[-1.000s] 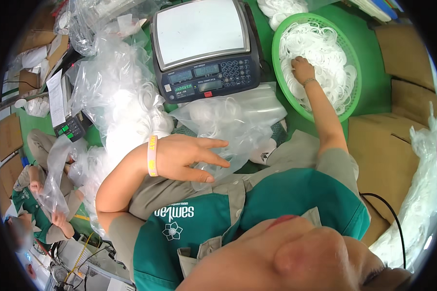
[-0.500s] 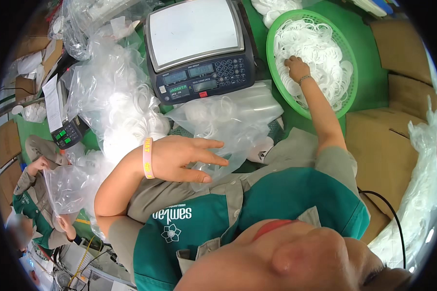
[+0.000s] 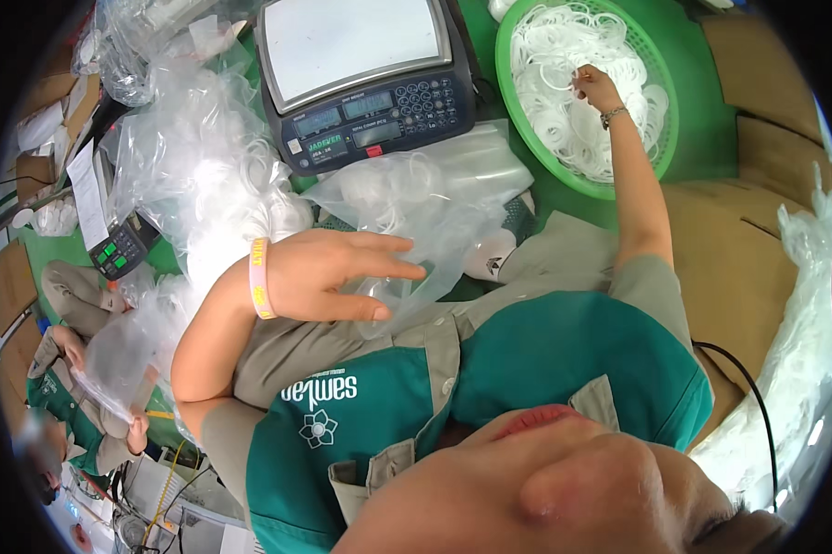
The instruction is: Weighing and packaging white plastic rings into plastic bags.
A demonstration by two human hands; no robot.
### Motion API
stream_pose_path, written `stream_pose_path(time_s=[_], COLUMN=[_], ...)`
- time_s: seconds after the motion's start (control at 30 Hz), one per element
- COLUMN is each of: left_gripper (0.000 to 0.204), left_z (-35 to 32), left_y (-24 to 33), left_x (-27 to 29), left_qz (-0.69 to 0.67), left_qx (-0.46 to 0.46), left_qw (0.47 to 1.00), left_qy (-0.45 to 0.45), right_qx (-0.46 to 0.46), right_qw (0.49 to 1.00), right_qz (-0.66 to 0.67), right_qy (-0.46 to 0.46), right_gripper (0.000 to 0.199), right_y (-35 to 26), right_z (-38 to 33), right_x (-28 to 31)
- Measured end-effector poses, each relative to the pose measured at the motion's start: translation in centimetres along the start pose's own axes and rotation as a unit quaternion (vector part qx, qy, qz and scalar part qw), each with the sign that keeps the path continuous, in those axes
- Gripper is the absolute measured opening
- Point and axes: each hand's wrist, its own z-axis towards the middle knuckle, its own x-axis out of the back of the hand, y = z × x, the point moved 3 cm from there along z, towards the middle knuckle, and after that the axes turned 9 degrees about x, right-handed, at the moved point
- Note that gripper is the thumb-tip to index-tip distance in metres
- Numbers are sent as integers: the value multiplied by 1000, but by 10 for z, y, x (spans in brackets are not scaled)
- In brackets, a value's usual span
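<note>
My left hand (image 3: pixel 328 277) is held palm down with its fingers spread, over the mouth end of a transparent plastic bag (image 3: pixel 458 180). Some white rings (image 3: pixel 402 175) lie inside that bag, which rests in front of the scale. At the right, my right hand (image 3: pixel 598 89) is over a green oval basket (image 3: pixel 511 115) heaped with thin white plastic rings (image 3: pixel 610 138). Its fingertips are pinched together, and a white ring (image 3: pixel 542 76) shows at them. How many rings the fingers hold cannot be made out.
A dark counting scale (image 3: pixel 370 115) with a white pan stands ahead. Large plastic bags of white rings (image 3: pixel 217 194) lie left of it, near a second scale's keypad (image 3: pixel 119 254). A co-worker (image 3: pixel 70 406) handles a bag at far left. Cardboard boxes (image 3: pixel 730 268) line the right side.
My right hand has lifted off the ring heap and shifted right, its fingers now pinched with a ring at them. My left hand stays spread over the bag. The view has shifted slightly.
</note>
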Motion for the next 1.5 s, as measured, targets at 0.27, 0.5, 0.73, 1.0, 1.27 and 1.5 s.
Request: stream_pose_path(time_s=[0.27,0.5,0.73,1.0,1.27,1.5], left_gripper=[47,48,49,50,52,42], left_z=[1,3,4,1,2,9], left_y=[4,2,7,2,5,17], left_x=[0,-2,4,-1,4,25], left_qz=[-1,14,-8,-6,-14,-102], left_qx=[16,4,22,15,23,-22], left_qw=[1000,1000,1000,1000,999,981], left_qy=[-7,2,-18,15,43,161], right_qx=[-49,-13,-11,-80,-9,-83], right_qw=[939,972,968,988,965,987], right_qz=[-8,-173,-90,15,-262,138], right_qy=[340,157,233,-131,-23,-26], right_gripper=[33,27,27,16,26,28], right_y=[24,16,49,26,22,38], right_z=[-7,2,10,-24,-55,-63], right_x=[23,-29,1,4,-52,40])
